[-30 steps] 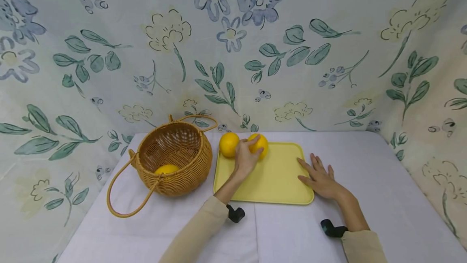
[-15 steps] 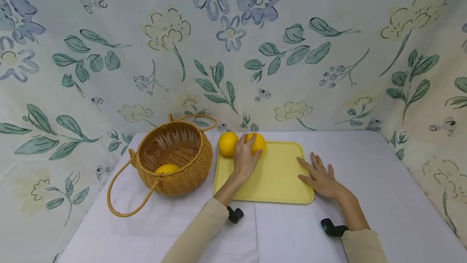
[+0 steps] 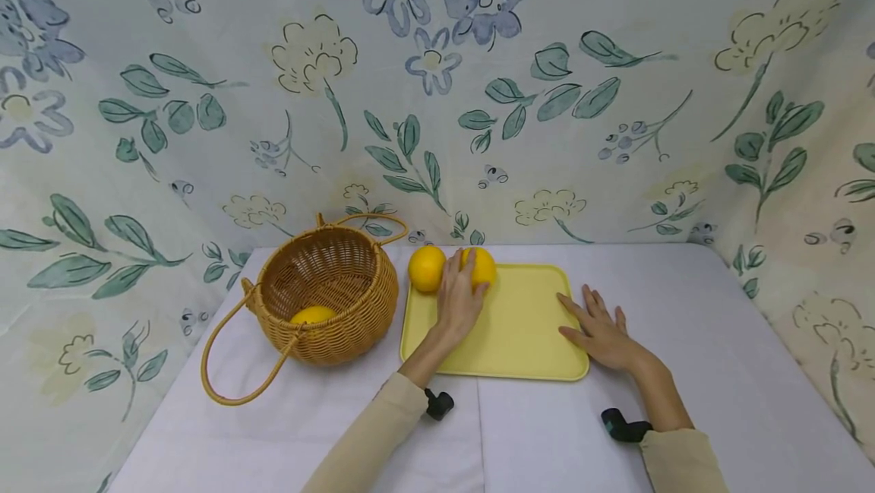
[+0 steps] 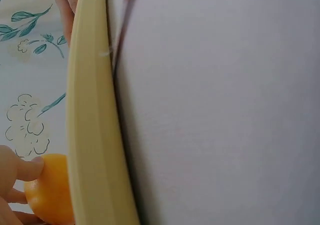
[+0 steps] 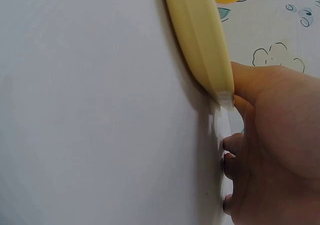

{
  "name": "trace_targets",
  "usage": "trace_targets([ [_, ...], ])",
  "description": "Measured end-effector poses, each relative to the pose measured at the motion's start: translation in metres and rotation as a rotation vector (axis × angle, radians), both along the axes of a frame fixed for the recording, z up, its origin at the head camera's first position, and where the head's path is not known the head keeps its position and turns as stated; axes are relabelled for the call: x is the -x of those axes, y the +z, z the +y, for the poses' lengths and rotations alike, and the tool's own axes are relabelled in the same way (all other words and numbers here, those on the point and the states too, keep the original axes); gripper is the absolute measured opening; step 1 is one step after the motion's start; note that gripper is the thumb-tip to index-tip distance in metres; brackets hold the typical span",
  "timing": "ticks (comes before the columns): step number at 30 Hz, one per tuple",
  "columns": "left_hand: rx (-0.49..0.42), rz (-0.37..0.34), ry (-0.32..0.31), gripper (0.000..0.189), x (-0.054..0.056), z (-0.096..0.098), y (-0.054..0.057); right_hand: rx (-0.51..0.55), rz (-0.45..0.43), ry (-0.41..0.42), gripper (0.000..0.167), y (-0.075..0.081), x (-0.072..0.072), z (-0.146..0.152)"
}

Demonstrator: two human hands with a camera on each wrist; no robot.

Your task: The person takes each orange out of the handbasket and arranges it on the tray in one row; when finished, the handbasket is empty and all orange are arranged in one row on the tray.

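Note:
My left hand [image 3: 456, 304] reaches over the yellow tray [image 3: 529, 330] and holds an orange [image 3: 485, 268] at its back edge. In the left wrist view the thumb and fingers lie round that orange [image 4: 52, 190], partly covered by the tray rim. Close on its left, a second orange [image 3: 425, 270] sits in the tray's back left corner. My right hand [image 3: 604, 335] rests at the tray's right side, fingers spread. Its thumb touches the tray rim [image 5: 202, 40] in the right wrist view, while other fingertips rest on the tablecloth.
A round wicker basket [image 3: 352, 335] with two looped handles stands left of the tray, holding a yellow-orange fruit [image 3: 313, 315]. White cloth [image 3: 533, 440] covers the table. A floral curtain [image 3: 437, 159] hangs behind it.
My left hand has brought the held orange slightly left and back, nearer to the other orange. The right hand has stayed at the tray's side.

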State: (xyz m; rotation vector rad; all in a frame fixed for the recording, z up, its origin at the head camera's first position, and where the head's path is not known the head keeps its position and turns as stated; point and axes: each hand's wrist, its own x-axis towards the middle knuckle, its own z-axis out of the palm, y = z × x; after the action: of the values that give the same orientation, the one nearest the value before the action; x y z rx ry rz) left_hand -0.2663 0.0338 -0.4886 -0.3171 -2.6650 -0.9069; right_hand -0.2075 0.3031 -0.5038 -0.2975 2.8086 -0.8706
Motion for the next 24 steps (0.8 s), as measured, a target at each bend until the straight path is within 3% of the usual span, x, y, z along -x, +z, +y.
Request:
trace_targets([
  [7,0.031,0.063,0.031,0.067,0.0007,-0.0013,-0.0016,-0.003,0.003,-0.002,0.072,-0.0005,0.0006,-0.0001],
  [18,-0.043,0.004,0.019,0.069,0.0023,-0.0049,-0.0031,-0.015,-0.006,-0.004,0.073,0.0004,0.0012,-0.0002],
  [24,-0.049,0.012,0.007,0.068,0.0034,-0.0068,-0.0038,-0.014,-0.004,-0.007,0.072,-0.0001,0.0002,-0.0011],
])
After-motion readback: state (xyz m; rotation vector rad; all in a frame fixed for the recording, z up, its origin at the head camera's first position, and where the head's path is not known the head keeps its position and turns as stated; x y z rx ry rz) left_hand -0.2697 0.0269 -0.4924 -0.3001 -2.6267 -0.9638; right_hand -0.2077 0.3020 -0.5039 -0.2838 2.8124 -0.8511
